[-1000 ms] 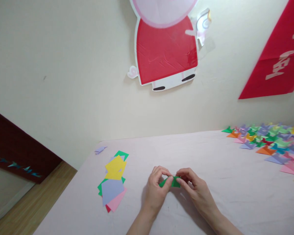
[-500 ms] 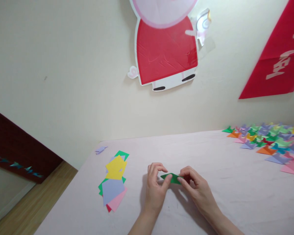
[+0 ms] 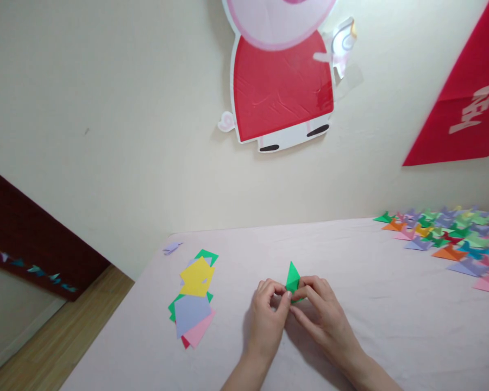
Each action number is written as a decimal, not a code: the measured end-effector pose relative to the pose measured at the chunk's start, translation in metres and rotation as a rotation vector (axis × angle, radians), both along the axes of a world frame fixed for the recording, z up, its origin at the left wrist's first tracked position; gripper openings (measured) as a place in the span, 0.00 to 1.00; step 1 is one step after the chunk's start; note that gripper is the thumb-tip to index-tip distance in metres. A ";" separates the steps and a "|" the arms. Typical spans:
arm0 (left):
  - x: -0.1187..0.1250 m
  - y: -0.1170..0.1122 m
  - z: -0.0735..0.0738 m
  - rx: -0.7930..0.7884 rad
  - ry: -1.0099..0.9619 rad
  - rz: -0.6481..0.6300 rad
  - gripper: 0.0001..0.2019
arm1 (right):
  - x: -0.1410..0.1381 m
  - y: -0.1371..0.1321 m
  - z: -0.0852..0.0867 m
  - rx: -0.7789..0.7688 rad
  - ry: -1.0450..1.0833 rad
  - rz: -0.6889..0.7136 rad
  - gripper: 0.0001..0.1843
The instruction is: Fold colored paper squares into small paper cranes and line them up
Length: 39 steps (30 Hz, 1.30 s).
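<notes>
A folded piece of green paper stands upright between my hands, its pointed tip facing away from me. My left hand pinches its lower end between thumb and fingers. From the other side, my right hand has its fingers on the paper's right edge, with the thumb a little apart below. The paper's bottom part is partly hidden by my fingers. Both hands are just above the pale tablecloth.
Left of my hands lies a loose pile of coloured paper sheets. A small folded lilac paper sits near the table's left edge. Many folded paper figures stand in rows at the far right. A wall rises behind the table.
The green paper has been turned from lying crosswise to standing with its tip up and away. My hands have come closer together, and the view has shifted slightly.
</notes>
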State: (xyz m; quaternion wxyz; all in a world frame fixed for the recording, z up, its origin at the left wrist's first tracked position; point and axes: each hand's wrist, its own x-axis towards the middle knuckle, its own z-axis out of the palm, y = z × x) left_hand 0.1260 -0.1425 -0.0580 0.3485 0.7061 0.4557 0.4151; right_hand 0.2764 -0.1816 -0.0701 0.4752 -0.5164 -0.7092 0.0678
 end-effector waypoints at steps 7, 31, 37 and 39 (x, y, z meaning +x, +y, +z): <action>-0.007 0.002 0.008 0.221 0.265 -0.051 0.06 | 0.006 0.004 -0.003 0.057 -0.041 -0.153 0.13; -0.008 0.007 -0.001 -0.021 -0.129 -0.195 0.04 | 0.011 0.014 -0.003 -0.335 0.620 0.215 0.13; -0.007 0.006 -0.001 -0.067 -0.048 -0.132 0.05 | 0.007 0.011 0.000 -0.298 0.543 0.162 0.13; -0.007 0.006 -0.001 -0.047 -0.046 -0.129 0.07 | 0.006 0.010 0.000 -0.292 0.523 0.154 0.12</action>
